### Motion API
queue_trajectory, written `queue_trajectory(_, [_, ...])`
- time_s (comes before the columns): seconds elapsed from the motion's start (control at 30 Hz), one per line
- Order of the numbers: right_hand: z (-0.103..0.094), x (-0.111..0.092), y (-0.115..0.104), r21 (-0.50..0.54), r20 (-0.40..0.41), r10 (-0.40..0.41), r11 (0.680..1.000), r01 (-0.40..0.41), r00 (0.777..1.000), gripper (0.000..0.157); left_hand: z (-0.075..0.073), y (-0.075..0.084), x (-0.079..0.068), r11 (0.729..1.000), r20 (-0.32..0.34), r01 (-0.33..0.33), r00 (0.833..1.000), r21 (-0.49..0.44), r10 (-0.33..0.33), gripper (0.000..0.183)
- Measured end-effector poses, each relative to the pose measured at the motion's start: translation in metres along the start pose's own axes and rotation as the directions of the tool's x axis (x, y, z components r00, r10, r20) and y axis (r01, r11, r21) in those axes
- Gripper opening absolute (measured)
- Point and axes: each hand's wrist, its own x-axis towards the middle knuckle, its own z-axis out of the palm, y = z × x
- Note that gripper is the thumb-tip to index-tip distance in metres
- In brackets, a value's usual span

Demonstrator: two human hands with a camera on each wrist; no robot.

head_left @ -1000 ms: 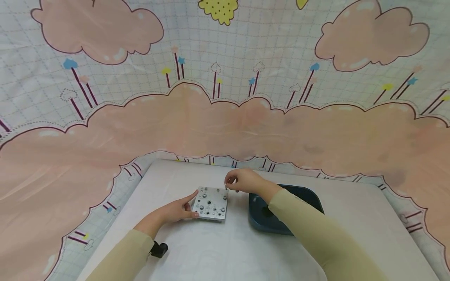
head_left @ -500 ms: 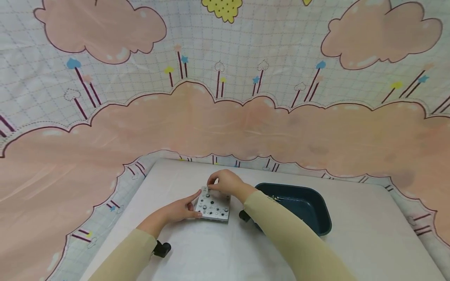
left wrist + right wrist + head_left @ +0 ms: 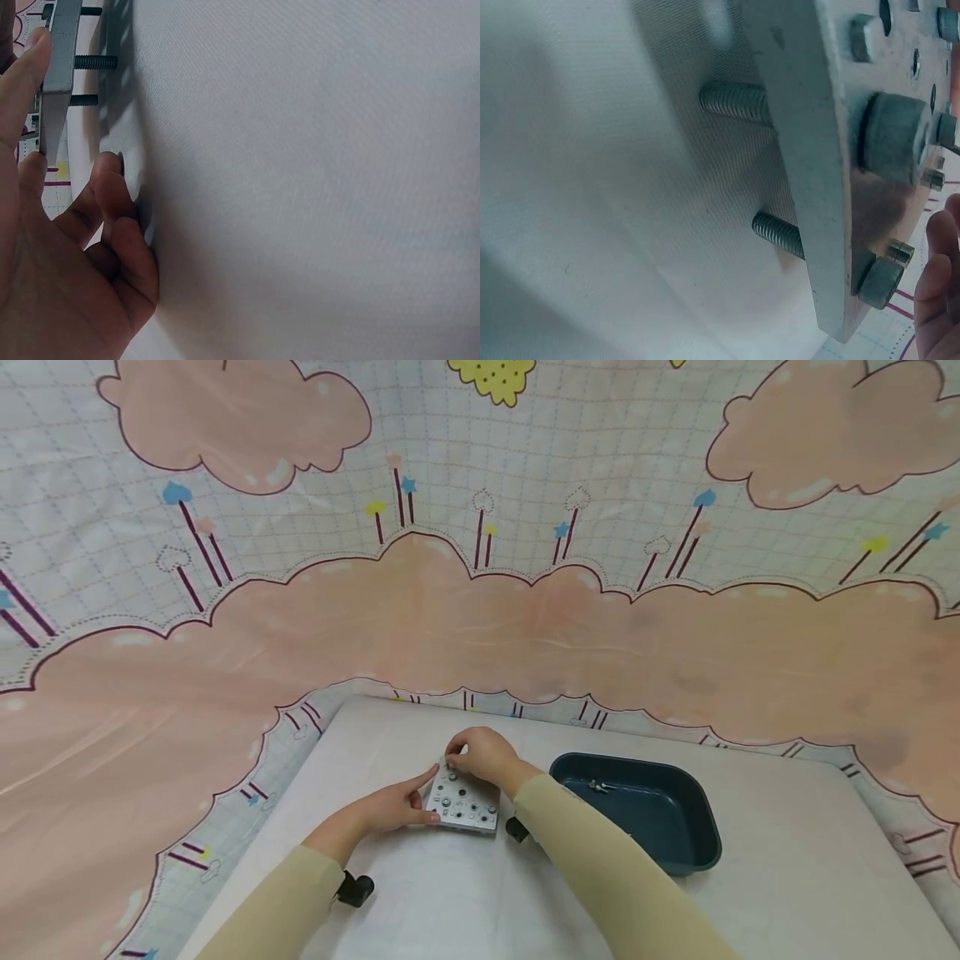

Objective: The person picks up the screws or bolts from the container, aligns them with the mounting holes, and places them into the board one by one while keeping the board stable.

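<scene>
A square metal plate (image 3: 483, 795) with holes and several socket-head bolts (image 3: 896, 139) lies level over the white cloth. Threaded bolt ends (image 3: 739, 101) stick out of its underside. My left hand (image 3: 390, 810) holds the plate's left edge, thumb near the front corner and index finger at the far corner. In the left wrist view its other fingers (image 3: 124, 247) curl below the plate. My right hand (image 3: 483, 752) reaches over the far left corner, thumb and index finger pinching a small silver screw there, mostly covered by the fingertips.
A dark blue tray (image 3: 708, 827) stands right of the plate, a few small metal screws (image 3: 600, 786) inside. Black wrist cameras (image 3: 356, 889) hang under both sleeves. A cloud-patterned drape (image 3: 525, 627) rises behind the white table (image 3: 787, 860).
My right hand has moved left from the plate's far right corner to its far left corner, carrying the small screw. The left hand keeps its hold. The head view has shifted slightly.
</scene>
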Motion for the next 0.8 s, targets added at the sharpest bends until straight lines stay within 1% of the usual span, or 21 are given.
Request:
queue_trajectory(0.27, [0.0039,0.0026,0.001,-0.038,-0.021,-0.015,0.999,0.014,1.0,0.009,0.0,-0.0005,0.0002,1.0,0.005,-0.006,1.0,-0.014,0.006,0.096])
queue_trajectory(0.43, [0.0063,0.0028,0.0014,-0.08,-0.004,-0.029,0.996,0.029,1.0,0.011,0.0002,0.0,-0.0004,1.0,0.007,-0.01,1.0,-0.005,0.01,0.096])
queue_trajectory(0.67, [0.0094,0.0036,0.0002,-0.166,0.021,-0.047,0.985,0.05,0.999,0.012,0.001,-0.001,0.0009,1.0,0.004,-0.011,1.0,-0.01,0.011,0.096])
queue_trajectory(0.8, [0.0077,0.0039,-0.0004,-0.181,0.036,-0.04,0.982,0.046,0.999,0.014,-0.0003,0.0008,-0.0006,1.0,0.004,-0.005,1.0,-0.014,0.005,0.096])
